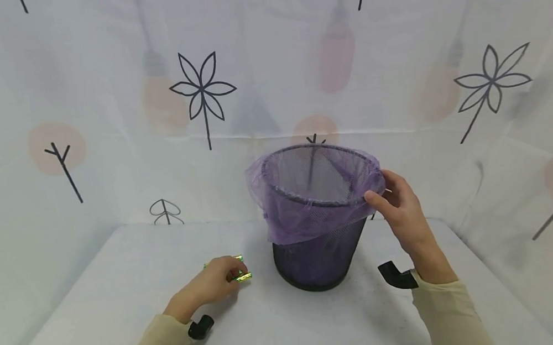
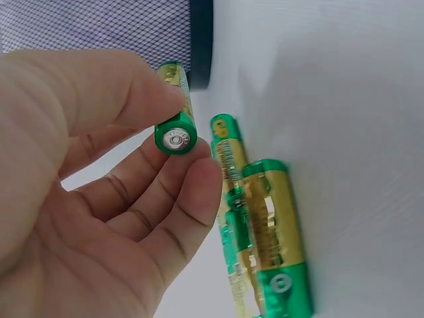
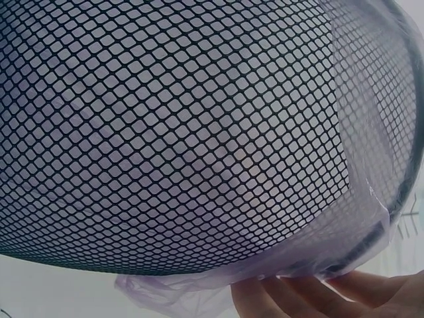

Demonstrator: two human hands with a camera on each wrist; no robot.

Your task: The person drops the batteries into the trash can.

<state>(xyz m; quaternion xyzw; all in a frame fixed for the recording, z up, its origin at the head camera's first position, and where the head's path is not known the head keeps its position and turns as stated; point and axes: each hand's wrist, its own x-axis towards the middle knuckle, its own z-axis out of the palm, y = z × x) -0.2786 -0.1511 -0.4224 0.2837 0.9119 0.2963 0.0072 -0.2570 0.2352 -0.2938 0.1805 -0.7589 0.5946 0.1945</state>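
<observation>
A dark mesh wastebasket (image 1: 315, 266) stands on the white table, lined with a purple plastic bag (image 1: 294, 226) folded out over its rim. My right hand (image 1: 402, 213) grips the rim and bag on the right side, thumb toward the front; its fingertips press the bag in the right wrist view. Left of the basket, my left hand (image 1: 212, 281) is low over the table. In the left wrist view it pinches a green-and-gold battery (image 2: 176, 139) between thumb and fingers. Close beside those fingers lie a larger battery (image 2: 273, 225) and a slimmer battery (image 2: 228, 152), partly overlapping others.
The white table (image 1: 282, 333) reaches back to a white curtain (image 1: 254, 47) printed with plants and lamps. Curtain cloth also hangs at both sides. A black wrist mount (image 1: 201, 327) shows at the left sleeve, another black mount (image 1: 397, 276) at the right.
</observation>
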